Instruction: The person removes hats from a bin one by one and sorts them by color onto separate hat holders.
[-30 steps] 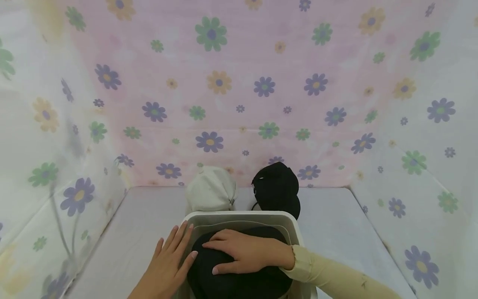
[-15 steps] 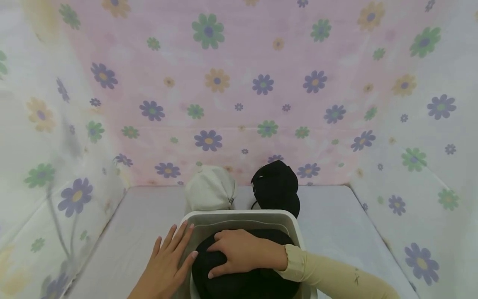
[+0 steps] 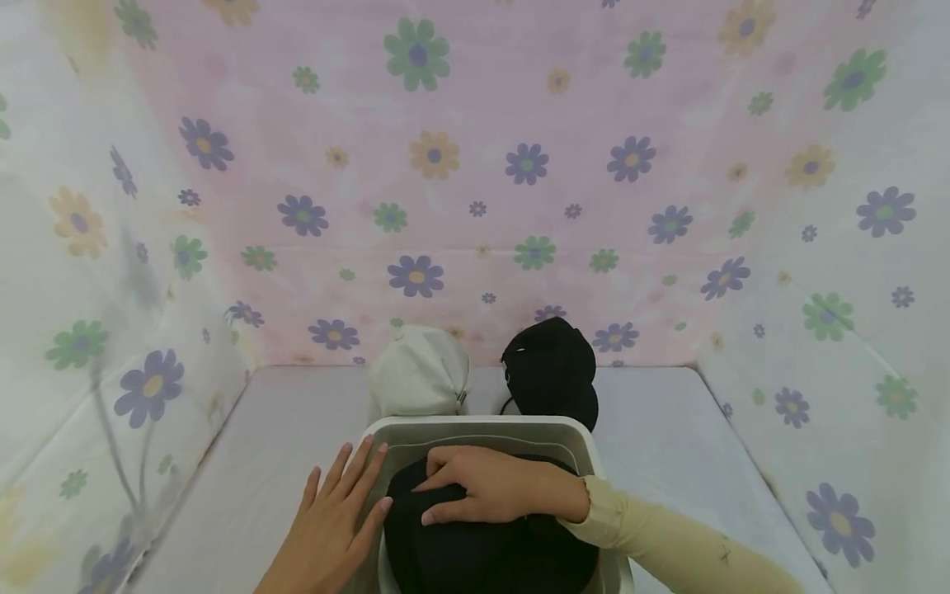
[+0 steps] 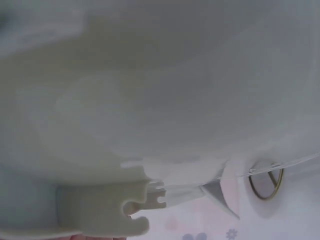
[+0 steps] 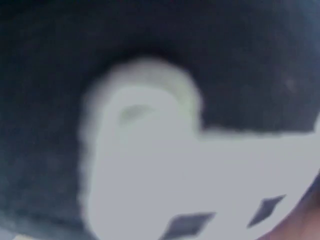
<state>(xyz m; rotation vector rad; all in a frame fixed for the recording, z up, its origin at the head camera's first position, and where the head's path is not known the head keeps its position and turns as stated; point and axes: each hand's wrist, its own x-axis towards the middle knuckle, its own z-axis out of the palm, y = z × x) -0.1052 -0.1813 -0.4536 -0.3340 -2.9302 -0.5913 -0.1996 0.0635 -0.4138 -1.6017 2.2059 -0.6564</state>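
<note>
Right hand: on top of the black cloth item, fingers bent, thumb and index apart; cannot tell whether I pinch the fabric. The item lies beneath my palm, inside the pale bin. Left hand: fingers straight and spread over the bin's left rim, beside the item.

Edges: the bin's far wall stands just ahead of my right hand, a gap between it and the item; my sleeved right forearm crosses the right rim. White table extends to either side.

Beyond the far rim: cream cap ahead-left of my right hand, black cap ahead-right, apart. Small dark mark on my sleeve, unreadable.
</note>
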